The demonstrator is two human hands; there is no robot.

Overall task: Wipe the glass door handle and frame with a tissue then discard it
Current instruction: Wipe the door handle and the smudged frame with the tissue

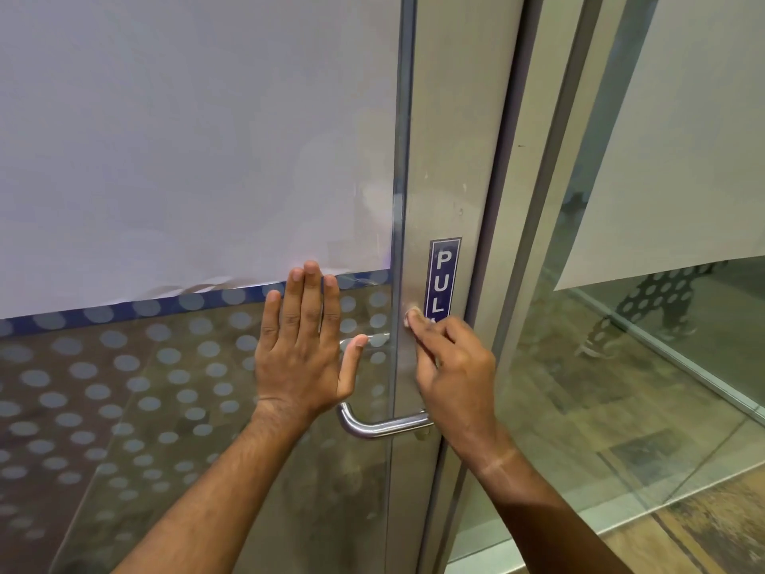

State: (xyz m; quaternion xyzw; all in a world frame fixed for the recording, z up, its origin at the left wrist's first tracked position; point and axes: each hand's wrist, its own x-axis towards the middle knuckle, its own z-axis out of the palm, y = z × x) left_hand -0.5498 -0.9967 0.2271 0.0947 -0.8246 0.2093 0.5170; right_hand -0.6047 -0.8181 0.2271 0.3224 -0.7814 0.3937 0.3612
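Brushed metal lies under the right hand [451, 366], whose fingers are curled and bunched, the fingertips [414, 319] pressing a small pale wad of tissue [412, 313] against the door frame [451, 180]; only a sliver of the tissue shows past the fingertips, and the rest is hidden in the grip. The wad sits at the lower end of a blue PULL sticker [442, 279] fixed upright on the frame, with the hand covering the sticker's last letter. Just left of it, the left hand [300, 358] is spread flat and wide open against the glass door [186, 408], fingers together pointing up, thumb angled out to the right, holding nothing. Below and between the two wrists, the curved steel door handle [381, 426] runs from behind the left palm across to the frame, where it passes behind the right wrist; neither hand grips it. The glass carries rows of frosted dots [136, 383] across its lower part, and a sheet of white paper [186, 138] covers its upper part, the fingertips of the left hand reaching that paper's bottom edge. To the right of the frame stands another glass panel [621, 387], through which a tiled floor [600, 428] shows. No bin or other container is in view.
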